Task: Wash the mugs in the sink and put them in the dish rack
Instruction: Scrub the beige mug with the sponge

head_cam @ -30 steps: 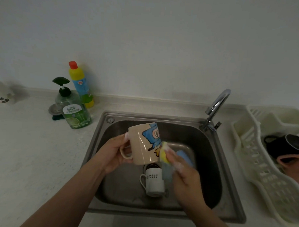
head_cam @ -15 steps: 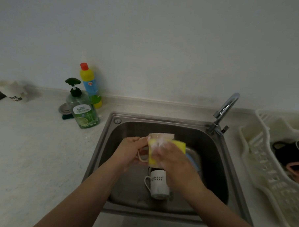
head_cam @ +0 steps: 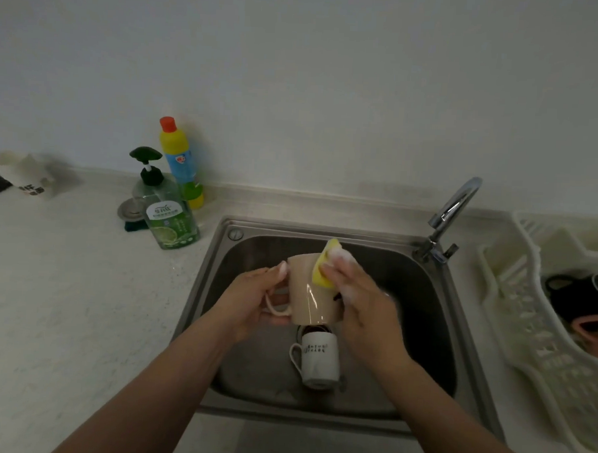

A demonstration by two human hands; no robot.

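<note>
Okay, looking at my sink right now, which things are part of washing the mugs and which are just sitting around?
Part of the job:
beige mug, held by left hand
sponge in right hand
white mug
sink
rack
tap

Sitting around:
soap pump
yellow bottle
strainer

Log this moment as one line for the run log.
step: scrubbing | left hand: holds beige mug | right hand: presses yellow sponge on it | white mug: in sink
</note>
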